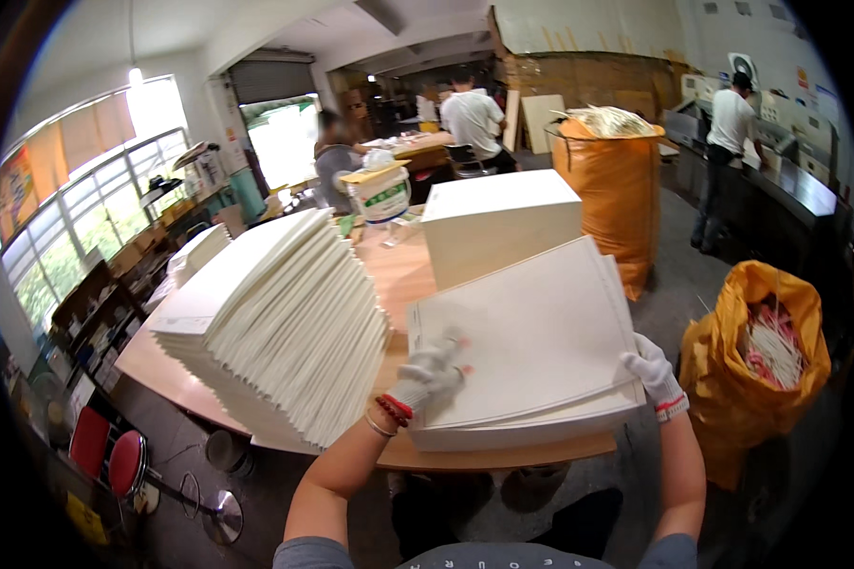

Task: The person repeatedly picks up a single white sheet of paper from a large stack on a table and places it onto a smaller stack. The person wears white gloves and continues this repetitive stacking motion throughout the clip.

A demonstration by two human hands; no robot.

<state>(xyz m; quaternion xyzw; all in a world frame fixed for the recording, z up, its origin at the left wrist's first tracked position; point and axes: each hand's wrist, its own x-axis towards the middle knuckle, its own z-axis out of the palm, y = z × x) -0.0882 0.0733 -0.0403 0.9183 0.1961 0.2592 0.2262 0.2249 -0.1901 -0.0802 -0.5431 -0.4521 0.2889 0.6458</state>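
Both my hands wear white knit gloves. In front of me lies a stack of large white sheets [522, 332], its top ones skewed and lifted toward the right. My left hand [432, 370] is over the left part of the top sheet, its fingers smeared by motion; red beads circle that wrist. At the stack's right edge, my right hand [653, 375] grips the sheets' border, its fingertips partly hidden. To the left stands a tall, fanned pile of white sheets [285, 322], leaning in uneven layers. Behind the stack sits a neat white block of sheets [503, 218].
The wooden table [399, 261] carries a white bucket [381, 192] farther back. An orange sack [609, 190] stands beyond its right side, another sack of scraps [754, 351] nearer. A red stool [128, 463] is at left. Several people work in the background.
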